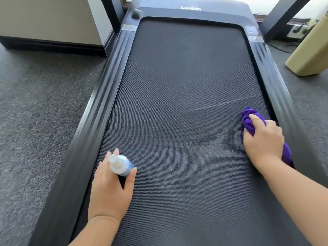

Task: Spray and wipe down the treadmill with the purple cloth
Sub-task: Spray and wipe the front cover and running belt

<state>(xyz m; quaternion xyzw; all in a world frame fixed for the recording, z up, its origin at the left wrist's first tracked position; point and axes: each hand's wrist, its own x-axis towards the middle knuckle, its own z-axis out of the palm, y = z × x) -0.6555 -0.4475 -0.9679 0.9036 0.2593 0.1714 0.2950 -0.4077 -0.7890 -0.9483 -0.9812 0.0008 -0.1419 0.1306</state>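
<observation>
At lower left of the frame the left hand (pixel 111 189) has its grip wrapped around a small spray bottle (pixel 121 165), held above the belt beside the treadmill's (pixel 186 77) left rail. At right of centre the right hand (pixel 263 141) clutches the bunched purple cloth (pixel 248 119), pressing it onto the belt just beside the right rail. Grey carpet (pixel 40 107) lies on either side.

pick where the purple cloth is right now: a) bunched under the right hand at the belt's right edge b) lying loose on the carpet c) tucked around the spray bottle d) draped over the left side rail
A: the purple cloth is bunched in the right hand, pressed on the treadmill belt by its right edge, while the left hand holds the spray bottle.
</observation>
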